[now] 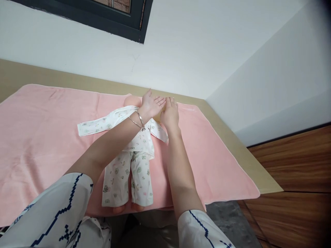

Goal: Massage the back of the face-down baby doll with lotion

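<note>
A baby doll [132, 101] lies on its back on a pink blanket [51, 151], its feet toward me. It wears a white long-sleeved top [141, 141] and white trousers [117, 179], both with small printed figures. My left hand [153, 104] is palm up beside the doll's head, fingers spread, nothing in it. Close by, my right hand [170, 112] shows its back, with the fingers stretched out. Between my hands a yellowish thing [157, 118] shows in part; its kind is hidden. My left forearm covers part of the doll's top.
The blanket covers a tan tabletop [222, 134] set against a white wall [181, 62]. A dark window frame [111, 20] is above. Wooden panels [297, 165] stand to the right, with grey floor [230, 220] below the table's edge.
</note>
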Demonstrator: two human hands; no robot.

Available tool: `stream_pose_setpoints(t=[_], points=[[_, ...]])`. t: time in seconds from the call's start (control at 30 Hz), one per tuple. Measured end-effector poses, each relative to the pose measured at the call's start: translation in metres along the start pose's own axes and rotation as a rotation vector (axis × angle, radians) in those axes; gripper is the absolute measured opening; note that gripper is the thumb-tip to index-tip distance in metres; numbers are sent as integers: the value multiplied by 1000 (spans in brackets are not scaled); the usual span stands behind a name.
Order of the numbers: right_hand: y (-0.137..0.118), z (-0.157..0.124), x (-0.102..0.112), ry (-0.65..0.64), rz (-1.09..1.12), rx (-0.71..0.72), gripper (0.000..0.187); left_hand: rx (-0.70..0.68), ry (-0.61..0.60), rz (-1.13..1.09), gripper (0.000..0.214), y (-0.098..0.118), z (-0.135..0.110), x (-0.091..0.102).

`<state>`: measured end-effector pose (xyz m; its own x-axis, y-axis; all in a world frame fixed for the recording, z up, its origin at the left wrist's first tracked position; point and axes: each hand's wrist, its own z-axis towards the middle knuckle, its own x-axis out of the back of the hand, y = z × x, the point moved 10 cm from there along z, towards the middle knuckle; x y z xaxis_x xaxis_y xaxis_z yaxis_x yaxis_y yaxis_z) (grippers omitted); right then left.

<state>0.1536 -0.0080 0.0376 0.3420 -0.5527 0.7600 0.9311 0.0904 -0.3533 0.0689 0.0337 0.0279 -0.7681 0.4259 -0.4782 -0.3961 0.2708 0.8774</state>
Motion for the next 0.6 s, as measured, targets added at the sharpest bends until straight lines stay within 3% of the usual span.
stream_pose_setpoints(t=[0.13,0.33,0.43,0.6], points=[[-4,1,0,15,8,-60,58,9,-18,73,77,4,-40,10],[-11,4,-1,24,-14,-130,58,161,72,-52,70,1,-111,50],[-15,-3,-8,21,-80,-127,54,213,113,-167,68,5,-134,62],[-21,-14,-21,-51,-291,-129,49,206,137,-352,67,21,-155,64]])
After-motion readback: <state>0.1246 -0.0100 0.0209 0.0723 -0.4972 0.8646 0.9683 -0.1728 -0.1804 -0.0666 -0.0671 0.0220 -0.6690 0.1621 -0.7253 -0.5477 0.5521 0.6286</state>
